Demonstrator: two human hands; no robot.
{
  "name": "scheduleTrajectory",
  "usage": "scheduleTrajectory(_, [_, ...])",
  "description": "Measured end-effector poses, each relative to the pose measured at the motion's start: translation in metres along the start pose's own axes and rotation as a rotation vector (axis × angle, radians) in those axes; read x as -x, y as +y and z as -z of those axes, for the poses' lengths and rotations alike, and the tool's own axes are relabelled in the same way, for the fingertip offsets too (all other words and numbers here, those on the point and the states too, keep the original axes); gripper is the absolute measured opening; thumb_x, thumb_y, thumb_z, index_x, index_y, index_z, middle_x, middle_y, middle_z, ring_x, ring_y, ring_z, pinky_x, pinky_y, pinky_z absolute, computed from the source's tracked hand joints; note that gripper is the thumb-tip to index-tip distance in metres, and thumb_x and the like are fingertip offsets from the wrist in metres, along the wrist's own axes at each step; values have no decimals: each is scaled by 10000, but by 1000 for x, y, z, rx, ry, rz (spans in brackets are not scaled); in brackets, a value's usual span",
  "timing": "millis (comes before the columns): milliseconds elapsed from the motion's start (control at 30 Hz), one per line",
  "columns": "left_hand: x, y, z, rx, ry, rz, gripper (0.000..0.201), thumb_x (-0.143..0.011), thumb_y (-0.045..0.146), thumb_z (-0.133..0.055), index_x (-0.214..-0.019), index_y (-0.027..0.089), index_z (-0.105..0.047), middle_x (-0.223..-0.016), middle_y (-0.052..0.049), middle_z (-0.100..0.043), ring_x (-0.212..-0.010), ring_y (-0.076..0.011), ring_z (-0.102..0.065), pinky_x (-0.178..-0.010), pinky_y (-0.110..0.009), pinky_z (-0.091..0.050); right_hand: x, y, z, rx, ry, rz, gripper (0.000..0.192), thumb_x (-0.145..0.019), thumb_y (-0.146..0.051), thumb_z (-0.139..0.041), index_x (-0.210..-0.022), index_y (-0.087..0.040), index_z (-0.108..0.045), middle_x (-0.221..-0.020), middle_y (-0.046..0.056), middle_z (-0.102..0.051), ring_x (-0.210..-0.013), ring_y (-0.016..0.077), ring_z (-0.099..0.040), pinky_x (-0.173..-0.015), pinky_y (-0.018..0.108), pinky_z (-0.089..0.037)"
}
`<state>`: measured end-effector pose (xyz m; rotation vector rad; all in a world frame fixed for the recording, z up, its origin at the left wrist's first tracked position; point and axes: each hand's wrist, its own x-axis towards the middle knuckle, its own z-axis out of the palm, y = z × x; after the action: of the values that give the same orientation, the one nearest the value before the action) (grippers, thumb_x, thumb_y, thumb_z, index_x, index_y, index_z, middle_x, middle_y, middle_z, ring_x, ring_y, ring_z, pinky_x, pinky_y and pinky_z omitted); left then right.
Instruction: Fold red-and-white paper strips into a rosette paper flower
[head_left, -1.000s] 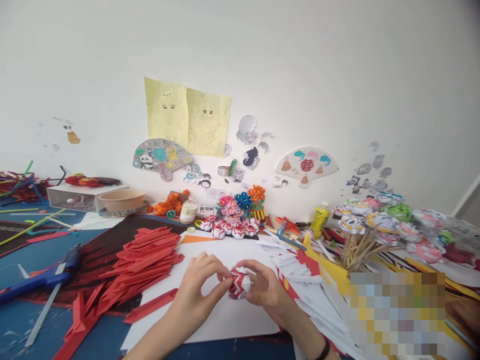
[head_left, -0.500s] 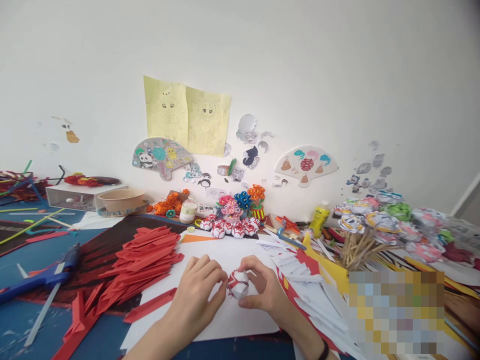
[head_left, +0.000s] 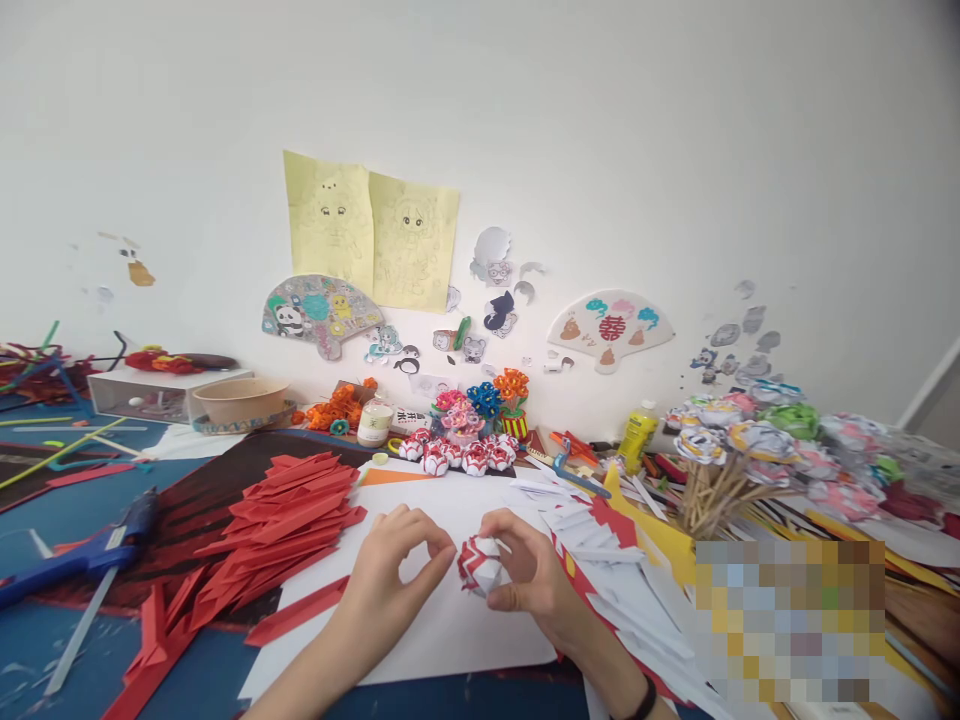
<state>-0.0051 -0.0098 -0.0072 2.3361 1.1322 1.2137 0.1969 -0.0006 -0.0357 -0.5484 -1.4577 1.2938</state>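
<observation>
A small red-and-white folded-paper flower [head_left: 478, 567], round like a bud, is held above a white paper sheet [head_left: 427, 640]. My right hand [head_left: 529, 565] grips its right side between thumb and fingers. Just to its left, my left hand [head_left: 401, 565] has thumb and forefinger tips pressed together, slightly apart from the flower; anything between them is too small to make out. Left of my hands lies a heap of red folded paper strips [head_left: 292, 520]. White folded paper strips [head_left: 600, 540] are spread to the right.
A blue glue gun [head_left: 124, 540] lies at the left. Finished red-and-white paper flowers [head_left: 474, 458] stand in a row behind the sheet. At the back are a beige bowl [head_left: 241, 402], a jar [head_left: 375, 420] and a yellow bottle [head_left: 638, 436]. Paper flowers on sticks [head_left: 709, 490] stand at right.
My left fingertips have come away from the paper flower, leaving a small gap. My right hand has turned the flower a little and shifted it slightly right.
</observation>
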Motion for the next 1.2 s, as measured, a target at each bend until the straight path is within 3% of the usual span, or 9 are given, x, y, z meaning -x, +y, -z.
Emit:
scheduleTrajectory(567, [-2,-1,-1,236,-108,90,235,-909,351,-544,-758,206,-649,-742,-6,-673,-705,-166,-510,-669,-284,-400,-1,-3,-2,-27,-29,-17,514,-521,-315,-905,-944,-204,-634,-937,35,-514,-824,201,-506,-708,314,-435])
scheduleTrajectory(867, [2,3,-4,-8,-51,18,171,-898,196,-511,-736,204,-566,-749,2,-643,-764,-181,-553,-759,-329,-387,-1,0,-1,3,-53,-16,513,-558,-303,-892,-992,-204,-637,-967,41,-531,-869,211,-537,-755,324,-442])
scheduleTrajectory(1033, [5,-5,-8,-272,8,-133,175,-901,144,-474,-760,191,-567,-750,-14,-623,-728,-183,-517,-726,-344,-338,0,8,1,71,-62,-26,559,-625,-292,-860,-1105,-206,-586,-967,58,-587,-852,218,-569,-773,345,-454])
scheduleTrajectory(1200, [8,-9,-12,-382,77,-238,219,-911,139,-444,-758,186,-593,-719,-33,-618,-693,-181,-491,-666,-325,-317,0,6,-2,262,-11,53,498,-634,-263,-851,-1073,-214,-621,-1023,67,-586,-871,222,-565,-776,329,-461])
